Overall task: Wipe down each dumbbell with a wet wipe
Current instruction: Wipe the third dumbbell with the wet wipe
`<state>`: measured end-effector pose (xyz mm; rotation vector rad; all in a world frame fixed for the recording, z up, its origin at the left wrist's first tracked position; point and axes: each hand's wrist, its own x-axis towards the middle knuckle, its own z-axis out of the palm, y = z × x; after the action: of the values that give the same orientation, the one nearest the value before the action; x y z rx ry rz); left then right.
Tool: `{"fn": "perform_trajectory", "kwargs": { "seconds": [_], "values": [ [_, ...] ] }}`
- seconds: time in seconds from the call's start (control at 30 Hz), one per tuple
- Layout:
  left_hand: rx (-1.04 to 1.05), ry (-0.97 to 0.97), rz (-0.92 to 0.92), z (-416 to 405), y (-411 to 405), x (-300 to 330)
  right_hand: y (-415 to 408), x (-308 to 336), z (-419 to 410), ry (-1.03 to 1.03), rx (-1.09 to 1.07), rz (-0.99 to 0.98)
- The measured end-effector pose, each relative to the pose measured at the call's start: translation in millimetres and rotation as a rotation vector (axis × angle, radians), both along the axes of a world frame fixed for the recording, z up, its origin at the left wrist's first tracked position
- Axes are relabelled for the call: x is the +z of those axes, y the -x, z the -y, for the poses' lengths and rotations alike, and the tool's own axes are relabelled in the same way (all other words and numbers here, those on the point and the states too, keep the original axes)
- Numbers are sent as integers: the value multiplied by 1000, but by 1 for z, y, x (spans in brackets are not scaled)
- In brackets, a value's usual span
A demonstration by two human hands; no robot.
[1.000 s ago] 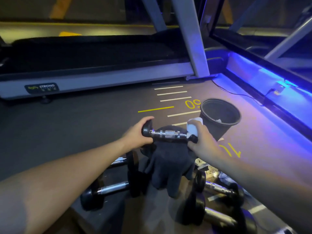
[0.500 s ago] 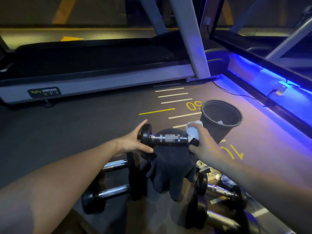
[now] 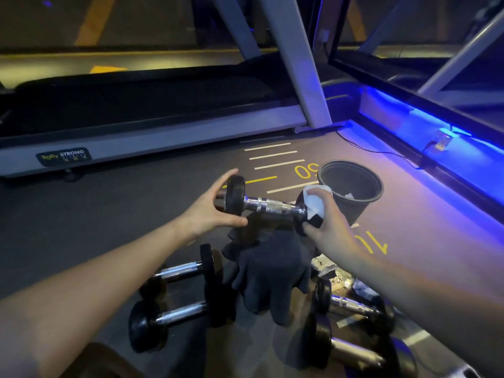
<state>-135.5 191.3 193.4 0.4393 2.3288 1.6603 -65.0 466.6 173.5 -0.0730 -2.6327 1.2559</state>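
Note:
I hold a small dumbbell (image 3: 272, 207), with a chrome handle and black heads, level above the floor. My left hand (image 3: 204, 211) cups its left head, the thumb beneath and the fingers reaching over the top. My right hand (image 3: 330, 233) grips a white wet wipe (image 3: 316, 200) wrapped over the right head, which is mostly hidden. Two dumbbells (image 3: 177, 271) (image 3: 180, 315) lie on the floor at lower left. Two others (image 3: 351, 304) (image 3: 354, 353) lie at lower right.
A dark cloth (image 3: 272, 274) hangs in a heap under the held dumbbell. A black bucket (image 3: 351, 184) with a white scrap inside stands just beyond my right hand. A treadmill (image 3: 163, 137) runs across the back, and a blue-lit ledge (image 3: 436, 170) borders the right.
My left hand has loosened from a closed grip to fingers spread round the left head. The dumbbell has tilted slightly, left end up. The wipe stays on the right head.

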Motion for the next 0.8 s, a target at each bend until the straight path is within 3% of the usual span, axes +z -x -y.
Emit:
{"fn": "perform_trajectory", "kwargs": {
  "seconds": [0.2,0.5,0.8],
  "values": [
    [29,-29,-60,0,-5,16,-2,-12,7,-55,17,66],
    [12,-16,-40,7,-6,12,5,-2,10,-329,12,-65],
    [-4,-14,-52,7,-9,11,13,14,49,-102,207,-80]
  ]
}}
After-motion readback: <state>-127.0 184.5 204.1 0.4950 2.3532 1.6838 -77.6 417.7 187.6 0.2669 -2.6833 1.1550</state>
